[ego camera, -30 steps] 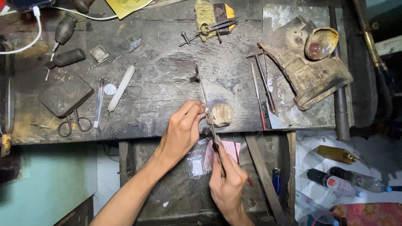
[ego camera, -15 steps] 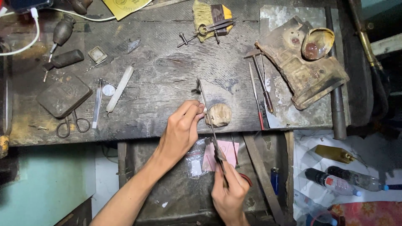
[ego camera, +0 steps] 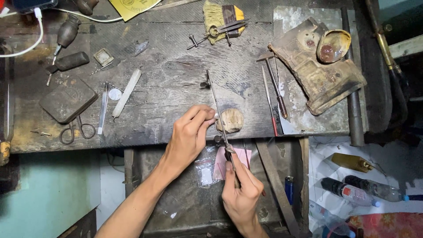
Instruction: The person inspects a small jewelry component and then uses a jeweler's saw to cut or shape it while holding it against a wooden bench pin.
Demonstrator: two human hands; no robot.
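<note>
Worn dark wooden workbench [ego camera: 176, 75] with scissors [ego camera: 77, 131], flat tin [ego camera: 68, 99], needle files [ego camera: 273, 92], white stick [ego camera: 127, 92], hammer [ego camera: 352, 110].

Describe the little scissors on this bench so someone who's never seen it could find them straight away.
Start at the dark wooden workbench and go to its front left edge. Just below the dark rounded-square tin lie the scissors, the only tool there with two ring handles, left of the flat metal tweezers.

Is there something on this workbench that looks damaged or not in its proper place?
Yes. The brown block at the bench's right end looks charred and crumbled, lying askew with a shell-like dish on it. Plastic bottles lie tipped on the floor.
</note>
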